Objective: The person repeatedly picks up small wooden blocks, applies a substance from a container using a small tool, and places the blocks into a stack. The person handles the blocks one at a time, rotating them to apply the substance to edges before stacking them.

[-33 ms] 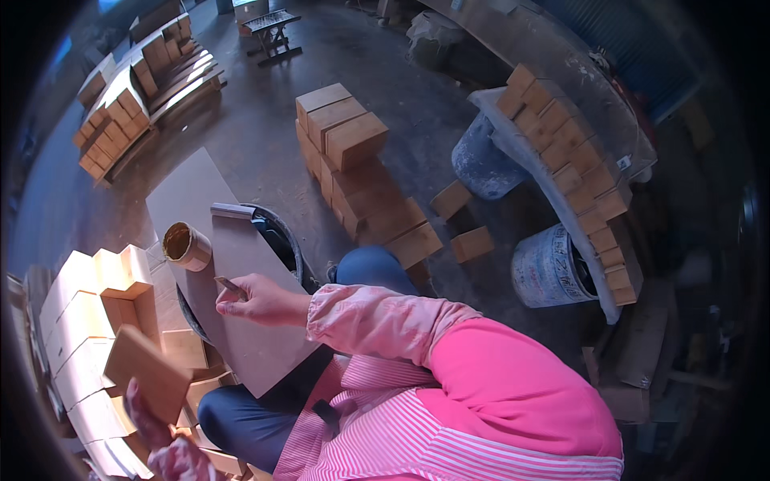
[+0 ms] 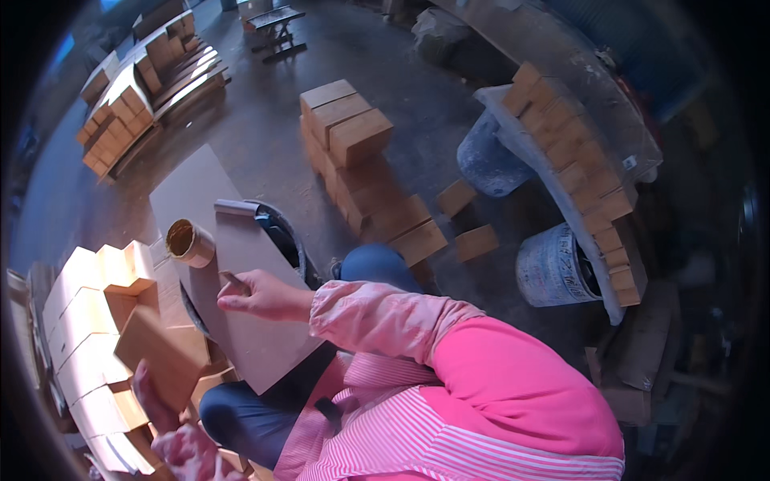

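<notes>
At the lower left, my left hand [image 2: 152, 401] grips a light-brown wooden block [image 2: 164, 357] by its lower edge. The block is tilted and slightly blurred, in front of stacked pale blocks [image 2: 80, 313]. My right hand [image 2: 265, 298] is closed around a short, thin stick-like tool [image 2: 235, 282]; its kind does not show clearly. That hand is above a long grey board [image 2: 257, 341], laid across a dark round tub [image 2: 290, 232]. Near my right hand, an open tin [image 2: 191, 244] with brownish-yellow stuff inside stands on the board.
Ahead stand stacked wooden blocks [image 2: 345, 120], with two loose ones [image 2: 476, 243] beside them. At right, a plank [image 2: 553, 184] bears rows of blocks above a blue bucket [image 2: 489, 156] and a stained white bucket [image 2: 553, 268]. A loaded pallet [image 2: 192, 96] lies far left.
The block in my left hand has shifted slightly right and turned a little. My right hand keeps its place over the board. The whole view has shifted slightly.
</notes>
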Demonstrator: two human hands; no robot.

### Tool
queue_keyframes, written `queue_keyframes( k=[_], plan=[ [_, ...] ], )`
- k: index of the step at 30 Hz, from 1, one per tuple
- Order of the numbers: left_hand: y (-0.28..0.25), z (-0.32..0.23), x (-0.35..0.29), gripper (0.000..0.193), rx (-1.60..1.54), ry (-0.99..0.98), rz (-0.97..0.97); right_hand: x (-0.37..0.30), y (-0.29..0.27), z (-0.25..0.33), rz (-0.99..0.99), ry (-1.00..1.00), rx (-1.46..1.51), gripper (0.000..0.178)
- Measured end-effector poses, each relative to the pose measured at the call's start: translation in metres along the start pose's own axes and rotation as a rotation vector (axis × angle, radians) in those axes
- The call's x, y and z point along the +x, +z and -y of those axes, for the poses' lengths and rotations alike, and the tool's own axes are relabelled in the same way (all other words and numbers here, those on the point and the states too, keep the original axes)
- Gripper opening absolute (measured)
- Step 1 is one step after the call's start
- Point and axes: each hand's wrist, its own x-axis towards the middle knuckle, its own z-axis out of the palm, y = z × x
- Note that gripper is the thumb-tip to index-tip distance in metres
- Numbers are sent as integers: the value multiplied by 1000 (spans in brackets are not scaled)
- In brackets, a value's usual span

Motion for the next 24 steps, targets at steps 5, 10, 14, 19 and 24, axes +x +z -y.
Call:
queue_keyframes(
  k=[5,10,14,19,24],
  plan=[
    [111,76,41,45,-129,-142,13,-6,1,0,87,351,298,49],
    [150,86,47,47,-388,-312,9,-9,-13,0,70,395,316,39],
    [155,79,42,57,-343,-340,-48,-11,-10,-1,5,486,384,40],
    [148,79,42,64,-261,-284,-9,-7,-5,-6,-19,500,400,41],
    [139,84,44,70,-169,-247,10,-5,-3,-4,-55,525,439,36]
  ],
)
